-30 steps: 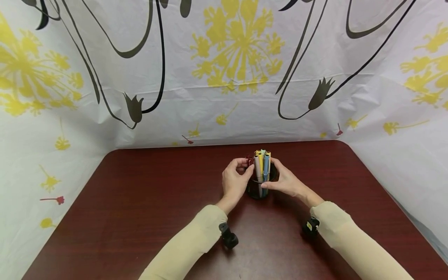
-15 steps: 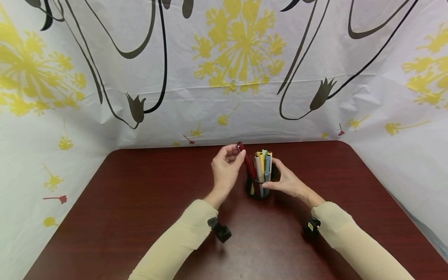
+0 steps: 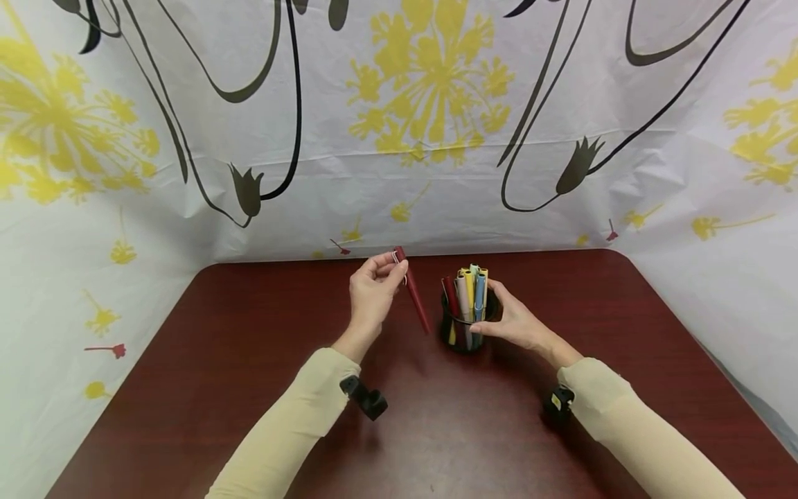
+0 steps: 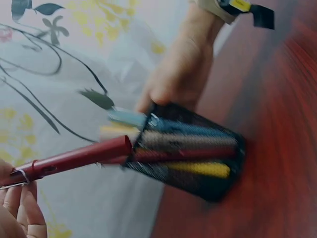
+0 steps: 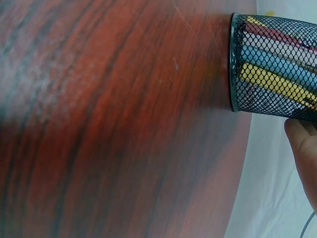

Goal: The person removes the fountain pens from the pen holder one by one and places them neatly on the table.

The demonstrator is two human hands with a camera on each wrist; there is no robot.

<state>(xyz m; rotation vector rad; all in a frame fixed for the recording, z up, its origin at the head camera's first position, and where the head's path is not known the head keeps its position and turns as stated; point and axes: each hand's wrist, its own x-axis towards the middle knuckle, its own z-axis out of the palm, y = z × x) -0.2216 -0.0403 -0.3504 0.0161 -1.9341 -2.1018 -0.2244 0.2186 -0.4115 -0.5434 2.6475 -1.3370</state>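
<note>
My left hand [image 3: 372,294] pinches a dark red pen [image 3: 413,291] near its clip end, to the left of a black mesh pen holder [image 3: 446,331]. The pen hangs slanted, its lower end down and to the right, clear of the holder in the head view. Around the holder's right side and front curls my right hand [image 3: 520,322], thumb at the front near the rim. Inside stand several pens, among them a blue pen [image 3: 479,294], a greyish pen [image 3: 462,299], yellow ones and another dark red pen [image 3: 450,296]. The right wrist view shows the mesh holder [image 5: 277,64] standing on the table.
The dark red wood-grain table [image 3: 249,388] ends at a back edge close behind the hands. A white patterned cloth [image 3: 349,152] hangs behind it and along both sides. Each wrist carries a small black camera, such as the left camera [image 3: 364,397].
My left hand has drawn the dark red pen up out of the holder and carried it to the left. The right hand has stayed at the holder.
</note>
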